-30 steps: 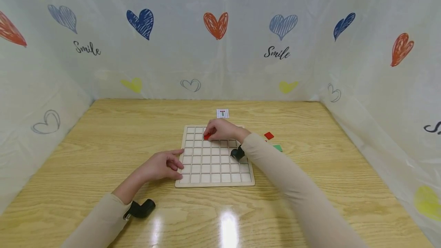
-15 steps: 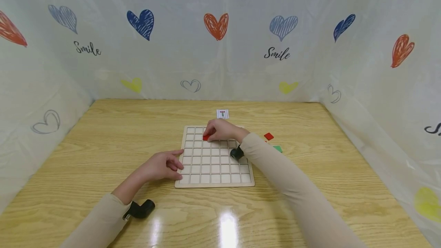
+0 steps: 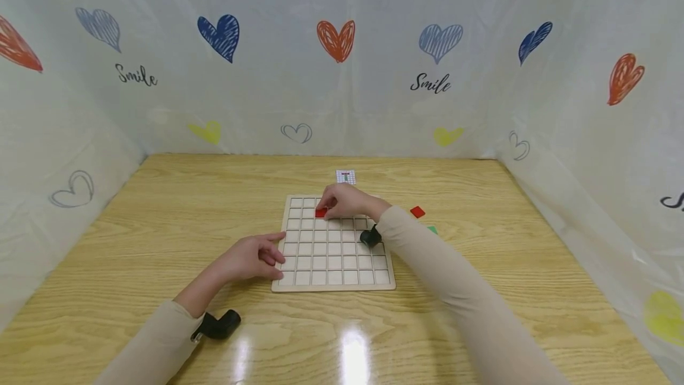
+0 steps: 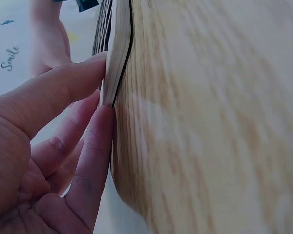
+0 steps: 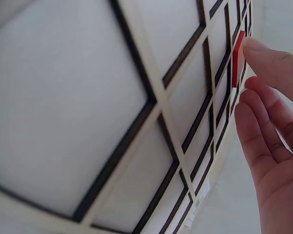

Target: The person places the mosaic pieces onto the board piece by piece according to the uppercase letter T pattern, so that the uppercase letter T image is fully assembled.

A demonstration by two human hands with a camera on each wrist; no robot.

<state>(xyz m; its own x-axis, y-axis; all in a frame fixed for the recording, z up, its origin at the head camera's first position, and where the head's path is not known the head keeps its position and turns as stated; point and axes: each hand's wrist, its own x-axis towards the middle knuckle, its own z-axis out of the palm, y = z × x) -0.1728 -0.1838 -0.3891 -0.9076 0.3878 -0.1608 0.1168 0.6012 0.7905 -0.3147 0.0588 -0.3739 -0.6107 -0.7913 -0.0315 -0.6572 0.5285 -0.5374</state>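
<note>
A wooden grid board with pale square cells lies flat on the table. My right hand reaches over its far part, thumb and fingertips at a red square tile. In the right wrist view the thumb touches this red tile, which stands a little proud of the grid; part of it is hidden. My left hand rests at the board's left edge with several fingertips touching it. From the left wrist, the thumb and a finger of that hand meet the board's side.
A small printed card with a red and green T pattern lies beyond the board. Right of the board are a loose red tile and a green tile, partly behind my right sleeve. White curtains with hearts enclose the table.
My right hand stays at the same cell with the red tile, shifting only very slightly. The left hand keeps its place at the board's edge.
</note>
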